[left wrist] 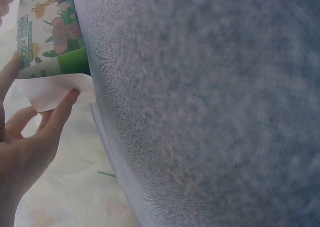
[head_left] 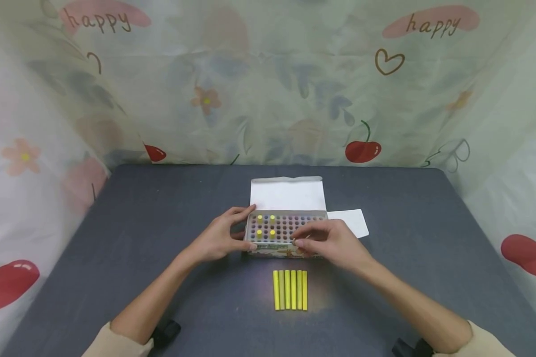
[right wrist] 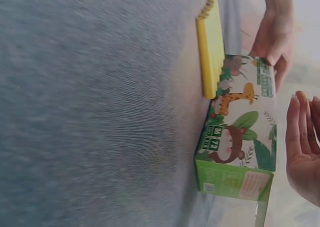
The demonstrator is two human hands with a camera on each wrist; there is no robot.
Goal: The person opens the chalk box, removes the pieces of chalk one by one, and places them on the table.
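A cardboard chalk box printed with cartoon animals lies near the table's middle, its white lid folded back. Inside is a panel of small holes, and several yellow chalk sticks stand upright in its left part. My left hand grips the box's left end, thumb at the front and fingers toward the back. Over the box's front right edge hovers my right hand, fingers bent and thumb near the index fingertip; no chalk shows between them. In the right wrist view, this hand is apart from the box.
Several yellow chalk sticks lie side by side in a row before the box. A white side flap sticks out at the box's right. Patterned cloth hangs behind the dark table.
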